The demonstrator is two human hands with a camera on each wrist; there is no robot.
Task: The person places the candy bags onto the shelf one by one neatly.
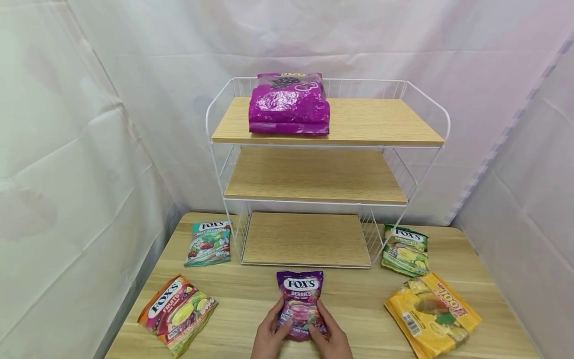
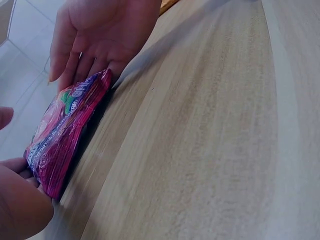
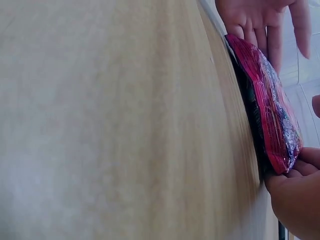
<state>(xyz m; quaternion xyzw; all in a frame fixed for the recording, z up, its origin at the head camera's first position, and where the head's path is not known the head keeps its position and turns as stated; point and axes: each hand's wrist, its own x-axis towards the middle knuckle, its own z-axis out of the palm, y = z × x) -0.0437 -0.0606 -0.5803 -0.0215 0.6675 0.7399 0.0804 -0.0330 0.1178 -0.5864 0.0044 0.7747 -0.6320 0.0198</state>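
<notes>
A purple Fox's Berries candy bag (image 1: 299,304) lies face up on the table in front of the shelf. My left hand (image 1: 270,331) is at its left edge and my right hand (image 1: 331,333) at its right edge, fingers touching the sides. From the head, both thumbs overlap the bag's lower front. The left wrist view shows the bag (image 2: 67,125) between the hands, the right hand's (image 2: 102,35) fingers extended and its thumb held off the bag. Likewise in the right wrist view, the left hand's (image 3: 260,20) thumb stands apart from the bag (image 3: 270,107).
Behind stands a three-tier wire shelf (image 1: 314,174) with wooden boards, a large purple bag (image 1: 289,107) on top. To the left lie a teal Fox's bag (image 1: 209,244) and a Fox's Fruits bag (image 1: 179,314). At right are a green Fox's bag (image 1: 405,252) and a yellow bag (image 1: 434,315).
</notes>
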